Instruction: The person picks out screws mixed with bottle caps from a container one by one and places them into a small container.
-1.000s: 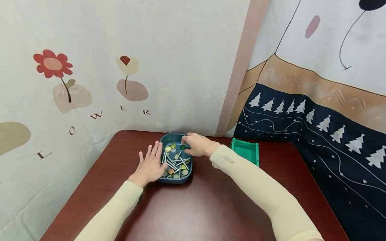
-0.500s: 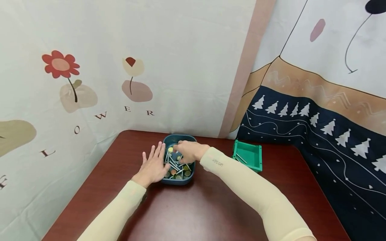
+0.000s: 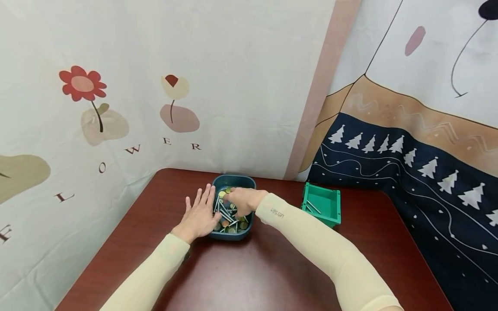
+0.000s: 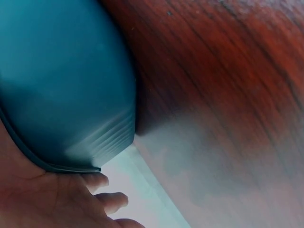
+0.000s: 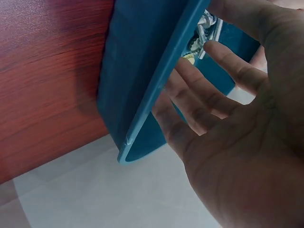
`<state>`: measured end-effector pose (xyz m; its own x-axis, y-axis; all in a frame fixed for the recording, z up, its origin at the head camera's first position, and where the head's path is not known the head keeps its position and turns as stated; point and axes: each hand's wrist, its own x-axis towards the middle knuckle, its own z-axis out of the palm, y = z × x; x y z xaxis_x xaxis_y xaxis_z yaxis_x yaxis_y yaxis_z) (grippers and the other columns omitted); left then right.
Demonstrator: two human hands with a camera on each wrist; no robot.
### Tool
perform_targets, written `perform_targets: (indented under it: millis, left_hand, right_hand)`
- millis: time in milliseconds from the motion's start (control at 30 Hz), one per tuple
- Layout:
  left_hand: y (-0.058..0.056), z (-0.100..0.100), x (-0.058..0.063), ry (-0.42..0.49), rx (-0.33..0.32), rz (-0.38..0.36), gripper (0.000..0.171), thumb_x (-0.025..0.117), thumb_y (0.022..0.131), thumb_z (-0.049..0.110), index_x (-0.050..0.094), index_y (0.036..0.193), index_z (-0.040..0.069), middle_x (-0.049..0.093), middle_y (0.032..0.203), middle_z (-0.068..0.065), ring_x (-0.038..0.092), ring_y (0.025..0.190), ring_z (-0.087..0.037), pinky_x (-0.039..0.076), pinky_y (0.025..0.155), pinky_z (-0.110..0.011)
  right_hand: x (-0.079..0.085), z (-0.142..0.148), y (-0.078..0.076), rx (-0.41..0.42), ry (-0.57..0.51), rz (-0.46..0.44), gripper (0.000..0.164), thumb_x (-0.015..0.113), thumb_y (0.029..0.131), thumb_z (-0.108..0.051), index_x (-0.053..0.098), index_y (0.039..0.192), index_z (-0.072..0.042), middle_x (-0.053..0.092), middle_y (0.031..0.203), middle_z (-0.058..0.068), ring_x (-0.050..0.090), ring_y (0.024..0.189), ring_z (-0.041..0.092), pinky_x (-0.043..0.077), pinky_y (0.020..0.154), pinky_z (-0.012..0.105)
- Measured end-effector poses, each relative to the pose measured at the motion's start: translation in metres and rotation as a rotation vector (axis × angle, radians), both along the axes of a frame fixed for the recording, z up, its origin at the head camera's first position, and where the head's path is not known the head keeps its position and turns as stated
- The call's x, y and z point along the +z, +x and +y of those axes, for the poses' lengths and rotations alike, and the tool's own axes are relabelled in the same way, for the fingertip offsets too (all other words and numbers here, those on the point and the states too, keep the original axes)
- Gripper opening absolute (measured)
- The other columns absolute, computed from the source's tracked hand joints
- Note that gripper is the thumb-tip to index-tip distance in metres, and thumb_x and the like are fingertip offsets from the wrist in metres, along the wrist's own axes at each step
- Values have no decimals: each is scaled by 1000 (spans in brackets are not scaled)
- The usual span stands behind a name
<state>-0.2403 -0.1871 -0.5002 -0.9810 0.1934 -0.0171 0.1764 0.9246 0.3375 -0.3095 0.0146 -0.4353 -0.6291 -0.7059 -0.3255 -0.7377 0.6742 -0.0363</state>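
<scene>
Near the table's far edge stands a blue plastic basin (image 3: 233, 179) holding several long silver screws (image 3: 225, 212) and round gold and coppery discs (image 3: 221, 195) that look like bottle caps. My left hand (image 3: 197, 218) rests along the basin's left rim, fingers straight and spread. My right hand (image 3: 244, 201) reaches over the right rim into the basin. In the right wrist view its fingers (image 5: 230, 61) are loosely extended near the screws (image 5: 209, 31), with nothing visibly gripped. Part of the contents is hidden under this hand.
A green open tray (image 3: 330, 203) stands right of the basin, behind my right forearm, with silver screws (image 3: 313, 207) lying in it. The table (image 3: 218, 276) is dark reddish wood. Printed fabric (image 3: 249, 86) hangs along its far side.
My right hand has moved left and lower into the basin, over the screws. The left hand stays at the rim. With a slight view shift, screws in the green tray now show.
</scene>
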Motion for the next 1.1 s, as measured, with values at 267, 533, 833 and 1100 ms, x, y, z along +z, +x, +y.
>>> perform_targets:
  millis: [267, 533, 833, 1100]
  left_hand:
    - [0, 3, 1, 8, -1, -5, 94, 59, 117, 36, 6, 187, 2, 0, 198, -20, 3, 183, -53, 4, 139, -88]
    - [0, 2, 0, 10, 4, -1, 93, 58, 118, 36, 5, 188, 3, 0, 198, -19, 2, 183, -53, 4, 139, -87]
    - [0, 4, 1, 17, -6, -15, 93, 57, 118, 36, 4, 188, 3, -1, 198, -19, 1, 183, -53, 2, 139, -88]
    - [-1, 3, 1, 18, -4, -5, 92, 56, 118, 36, 6, 187, 2, 1, 198, -21, 3, 182, -55, 3, 138, -89]
  right_hand:
    - [-4, 1, -1, 2, -6, -1, 66, 92, 104, -31, 66, 164, -21, 68, 158, 8, 71, 134, 18, 65, 113, 38]
    - [-9, -1, 4, -8, -28, -4, 63, 92, 103, -34, 69, 160, -21, 71, 158, 6, 71, 137, 17, 64, 117, 39]
    - [-14, 0, 9, -6, 1, 35, 52, 90, 103, -39, 75, 149, -20, 75, 148, 4, 73, 121, 14, 65, 108, 34]
    - [-18, -1, 8, 10, 13, 55, 20, 88, 106, -36, 81, 119, -23, 78, 121, -3, 69, 104, 11, 62, 91, 30]
